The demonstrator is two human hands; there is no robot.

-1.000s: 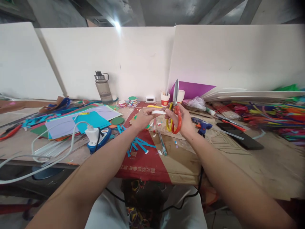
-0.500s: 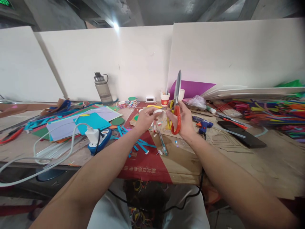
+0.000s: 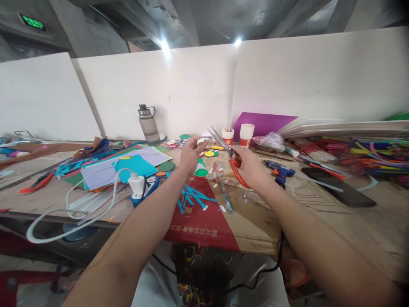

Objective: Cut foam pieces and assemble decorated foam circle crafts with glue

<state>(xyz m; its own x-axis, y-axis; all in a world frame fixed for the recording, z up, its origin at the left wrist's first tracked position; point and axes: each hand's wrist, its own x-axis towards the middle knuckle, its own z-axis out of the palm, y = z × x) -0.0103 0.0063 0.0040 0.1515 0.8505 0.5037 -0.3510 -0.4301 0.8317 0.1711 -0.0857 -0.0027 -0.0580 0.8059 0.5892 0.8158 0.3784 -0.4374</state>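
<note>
Up high, scissors point(image 3: 228, 154) near white ring point(image 3: 203, 141).

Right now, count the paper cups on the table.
2. Both stand at the back by the white wall: one cup holding pens, and an empty-looking cup just right of it. Clutter may hide others.

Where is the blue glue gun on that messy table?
In the head view, the blue glue gun lies on the table to the right of the right hand with the scissors, left of a black phone.
</note>
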